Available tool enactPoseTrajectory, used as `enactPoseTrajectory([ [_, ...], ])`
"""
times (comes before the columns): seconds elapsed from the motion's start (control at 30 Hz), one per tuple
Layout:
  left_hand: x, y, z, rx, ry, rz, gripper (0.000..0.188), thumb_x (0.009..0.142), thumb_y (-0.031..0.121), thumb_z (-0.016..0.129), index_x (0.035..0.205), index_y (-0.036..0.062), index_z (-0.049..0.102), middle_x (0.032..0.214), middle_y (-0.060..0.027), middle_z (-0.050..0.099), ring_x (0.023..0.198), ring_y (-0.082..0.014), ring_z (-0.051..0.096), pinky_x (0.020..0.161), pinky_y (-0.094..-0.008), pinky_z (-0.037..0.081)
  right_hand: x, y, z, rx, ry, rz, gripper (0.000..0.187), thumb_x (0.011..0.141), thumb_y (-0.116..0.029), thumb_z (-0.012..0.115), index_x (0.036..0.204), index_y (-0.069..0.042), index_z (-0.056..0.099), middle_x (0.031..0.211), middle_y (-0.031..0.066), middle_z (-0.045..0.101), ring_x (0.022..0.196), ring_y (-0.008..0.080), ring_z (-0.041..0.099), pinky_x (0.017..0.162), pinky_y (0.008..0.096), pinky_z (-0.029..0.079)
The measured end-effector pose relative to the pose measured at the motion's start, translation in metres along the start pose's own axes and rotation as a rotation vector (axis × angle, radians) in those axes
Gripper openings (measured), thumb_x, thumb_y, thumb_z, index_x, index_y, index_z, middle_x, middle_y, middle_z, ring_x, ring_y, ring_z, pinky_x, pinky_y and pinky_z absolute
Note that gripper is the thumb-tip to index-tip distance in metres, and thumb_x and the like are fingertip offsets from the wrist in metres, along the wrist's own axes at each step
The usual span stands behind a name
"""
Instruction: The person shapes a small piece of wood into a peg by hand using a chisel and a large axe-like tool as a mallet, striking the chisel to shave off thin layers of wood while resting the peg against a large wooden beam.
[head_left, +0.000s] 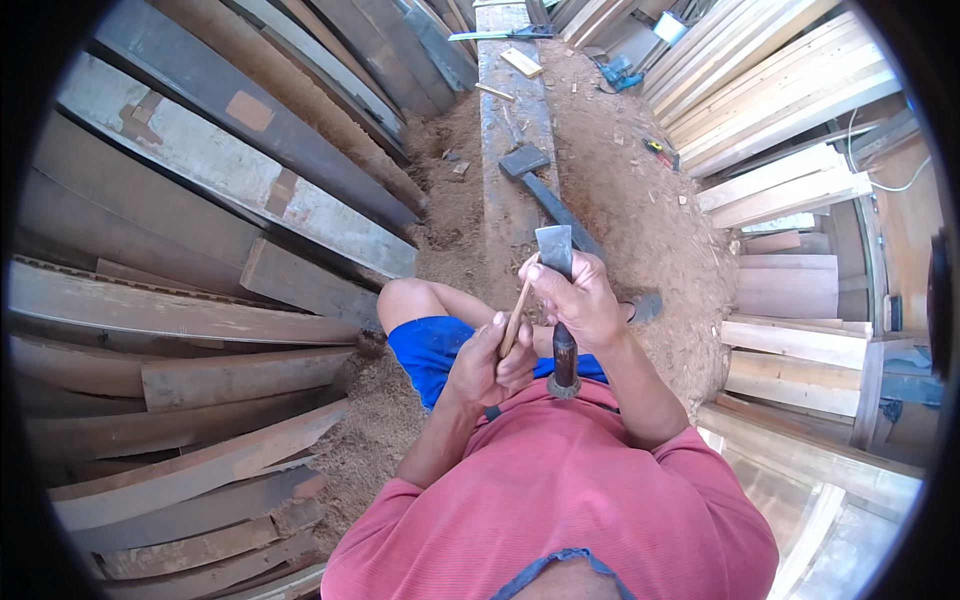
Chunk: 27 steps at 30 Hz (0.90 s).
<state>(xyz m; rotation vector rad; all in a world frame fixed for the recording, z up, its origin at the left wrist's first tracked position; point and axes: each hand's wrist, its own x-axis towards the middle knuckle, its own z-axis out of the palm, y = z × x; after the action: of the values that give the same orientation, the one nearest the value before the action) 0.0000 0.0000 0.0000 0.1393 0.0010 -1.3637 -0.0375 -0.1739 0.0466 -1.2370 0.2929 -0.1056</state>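
Note:
My left hand (487, 362) is closed around the lower part of a thin wooden stick (515, 318), held upright in front of my body. In my right hand (588, 305) is a chisel (554, 243), its broad metal blade pointing up and away from me. The chisel's dark handle (565, 362) sticks out below the fist, toward my shirt. My right thumb and fingers also reach the stick's upper end, beside the blade. Just beyond the hands, a mallet (524, 160) with a dark block head lies on a long worn wooden bench plank (500, 205).
Farther along the plank lie a small wooden block (521, 62), a short stick (495, 92) and a saw (500, 35). Boards (300, 205) lean on the left; pale timber (785, 95) is stacked right. A teal tool (620, 73) rests on the sawdust-covered floor (640, 220).

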Motion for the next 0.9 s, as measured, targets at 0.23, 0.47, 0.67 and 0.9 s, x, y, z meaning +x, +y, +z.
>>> enactPoseTrajectory([
  [0.23,0.004,-0.003,-0.003,0.689,0.381,0.266,0.041,0.103,0.042,0.036,0.090,0.0062,0.051,0.057,0.0007,0.037,0.050,-0.0088,0.033,0.048,-0.0239,0.027,-0.005,0.006,0.005,0.216,0.150,0.090,0.016,0.098,-0.022,0.052,0.102,-0.007,0.054,0.071,-0.0017,0.052,0.053,0.0032,0.048,0.044,0.0211,0.041],
  [0.47,0.032,0.032,-0.001,0.652,0.535,0.401,0.034,0.103,0.037,0.039,0.092,0.0072,0.051,0.066,0.0008,0.044,0.059,-0.0084,0.041,0.053,-0.0238,0.035,-0.010,0.014,0.036,0.703,0.018,0.255,0.018,0.101,-0.022,0.044,0.110,-0.007,0.048,0.078,0.0025,0.056,0.053,0.0087,0.052,0.048,0.0264,0.048],
  [0.67,0.021,0.051,0.004,1.468,0.565,0.562,0.034,0.105,0.026,0.033,0.085,0.0063,0.053,0.072,-0.0017,0.051,0.067,-0.0120,0.047,0.061,-0.0297,0.040,-0.026,0.010,0.056,0.651,-0.120,0.377,0.018,0.101,-0.023,0.043,0.105,-0.006,0.047,0.071,-0.0003,0.049,0.046,0.0059,0.042,0.043,0.0239,0.042],
  [0.9,-0.015,0.013,0.001,1.780,0.339,0.627,0.041,0.104,0.026,0.036,0.075,0.0025,0.052,0.058,-0.0039,0.048,0.051,-0.0174,0.047,0.050,-0.0361,0.038,-0.046,-0.030,0.044,0.528,-0.046,0.076,0.021,0.102,-0.024,0.042,0.103,-0.004,0.048,0.068,-0.0007,0.046,0.044,0.0054,0.038,0.040,0.0236,0.040],
])
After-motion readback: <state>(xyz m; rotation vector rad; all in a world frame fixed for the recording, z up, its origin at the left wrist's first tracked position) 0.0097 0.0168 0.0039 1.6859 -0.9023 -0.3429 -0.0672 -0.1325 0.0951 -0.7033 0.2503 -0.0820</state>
